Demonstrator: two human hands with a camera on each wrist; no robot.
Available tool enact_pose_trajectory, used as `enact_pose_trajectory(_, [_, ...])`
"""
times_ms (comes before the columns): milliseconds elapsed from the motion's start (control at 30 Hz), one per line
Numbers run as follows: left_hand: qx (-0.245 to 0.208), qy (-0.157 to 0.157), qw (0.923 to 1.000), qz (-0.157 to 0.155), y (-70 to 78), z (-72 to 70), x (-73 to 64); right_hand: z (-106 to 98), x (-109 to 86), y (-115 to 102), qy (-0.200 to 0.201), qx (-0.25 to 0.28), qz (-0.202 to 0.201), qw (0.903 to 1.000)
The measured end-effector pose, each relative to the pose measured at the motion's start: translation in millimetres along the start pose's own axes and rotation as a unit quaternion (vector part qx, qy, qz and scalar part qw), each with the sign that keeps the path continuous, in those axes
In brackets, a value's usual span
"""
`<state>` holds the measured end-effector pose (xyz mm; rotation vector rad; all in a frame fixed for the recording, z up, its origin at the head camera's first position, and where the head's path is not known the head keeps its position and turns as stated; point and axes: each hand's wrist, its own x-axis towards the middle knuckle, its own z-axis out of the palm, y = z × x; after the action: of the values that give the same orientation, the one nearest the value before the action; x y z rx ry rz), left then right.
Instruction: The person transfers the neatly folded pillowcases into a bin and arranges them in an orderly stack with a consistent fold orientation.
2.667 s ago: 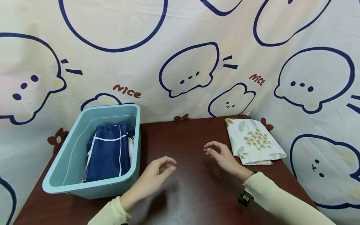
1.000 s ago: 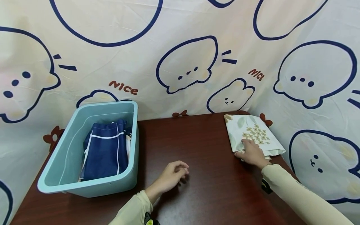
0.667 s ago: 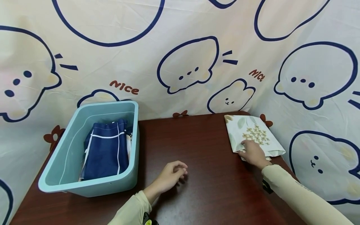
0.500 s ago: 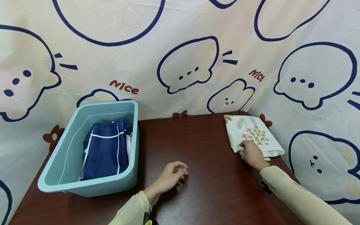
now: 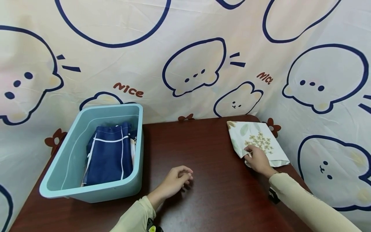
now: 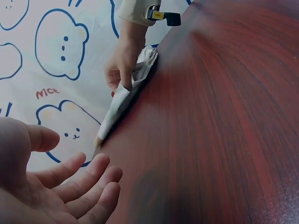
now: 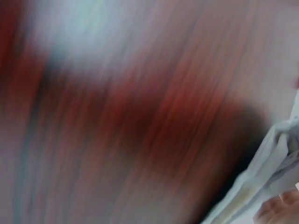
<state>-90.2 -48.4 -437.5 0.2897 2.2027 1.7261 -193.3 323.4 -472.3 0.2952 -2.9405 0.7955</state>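
Note:
My right hand [image 5: 258, 160] pinches the near left edge of a folded white cloth [image 5: 252, 137] with a yellow flower print, at the back right of the table. The cloth's near left corner is bunched and lifted in those fingers. Seen from the left wrist, the cloth [image 6: 116, 106] is tilted, with a dark shadow under its edge. The right wrist view is blurred and shows only part of the cloth [image 7: 266, 170] and some fingertips [image 7: 280, 210]. My left hand [image 5: 175, 181] hovers over the middle of the table, fingers loosely bent, holding nothing.
On the left stands a light blue plastic bin [image 5: 110, 194]. Inside lies a folded navy cloth [image 5: 111, 158] with white lines, over other fabric. Behind the dark wood table [image 5: 191, 145] hangs a white curtain [image 5: 197, 19] with cartoon drawings.
My right hand has reached from the table's middle to the cloth and taken hold of its edge. The cloth has just shifted slightly left and nearer. My left hand moved right earlier, then stayed.

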Motion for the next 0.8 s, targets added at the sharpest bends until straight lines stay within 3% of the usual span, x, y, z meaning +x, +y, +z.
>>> enact_pose_trajectory(333, [-0.036,-0.004,0.9992,-0.020,-4.5,3.1,3.1,15,-13.6,-41,-0.042,0.086,-0.045,0.9944])
enact_pose_trajectory(533, [-0.057,0.005,0.9973,-0.046,-8.7,4.0,5.9,25,-24.3,-58,-0.077,0.097,-0.087,0.9886])
enact_pose_trajectory(800, [-0.059,0.009,0.9968,-0.052,-9.2,7.1,9.8,29,-32.3,-68,-0.122,0.123,-0.102,0.9795])
